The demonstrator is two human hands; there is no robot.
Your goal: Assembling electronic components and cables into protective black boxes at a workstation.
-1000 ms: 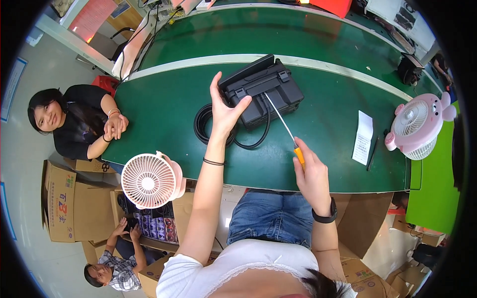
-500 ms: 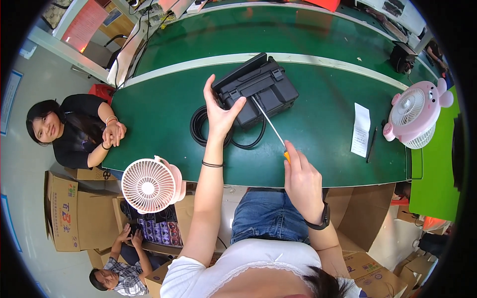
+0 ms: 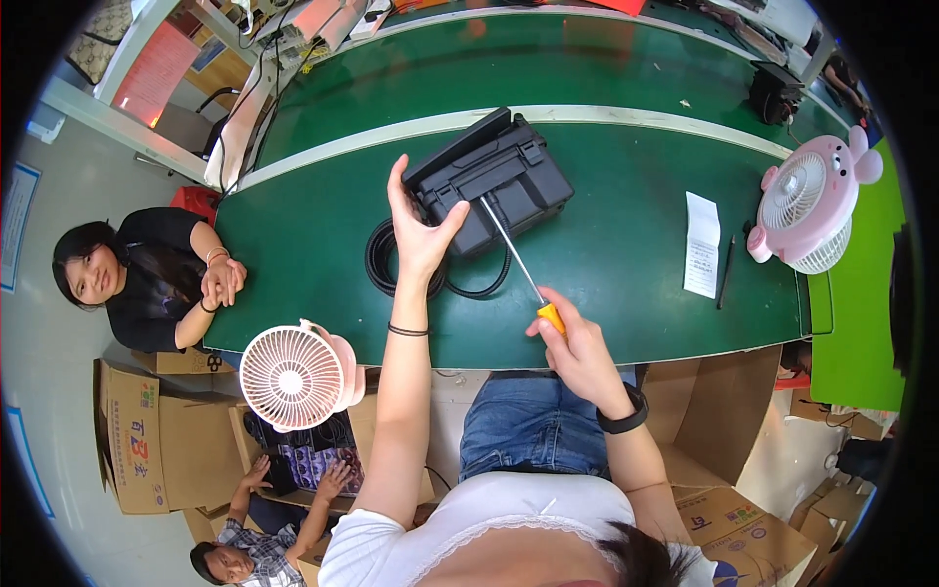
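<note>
Item: black desk telephone [image 3: 499, 186], lying on the green bench mat [image 3: 626, 264], far of centre, set at a slant.
Change noted: against the earlier views the telephone sits slightly turned and a little nearer; the screwdriver's tip has stayed on the casing throughout, so the work on that one spot reads as ongoing, not finished.
Left hand [image 3: 419, 227]: fingers spread and open, palm braced against the near left edge of the telephone, steadying it; closed on nothing.
Right hand [image 3: 572, 340]: closed round the yellow handle of a long-shafted screwdriver [image 3: 518, 266], shaft angled up and away, tip resting on the telephone's body.
Condition of item: casing matt black, ribbed and panelled; it looks like the underside, though that cannot be told for certain. Handset edge shows along the far left side.
Attachments: black coiled cord [image 3: 391, 269] looped on the mat just beside the left wrist.
Nearby: white paper slip [image 3: 701, 245] and pen [image 3: 726, 272] to the right; pink desk fan [image 3: 807, 201] further right; white fan [image 3: 293, 377] at the bench's near edge.
</note>
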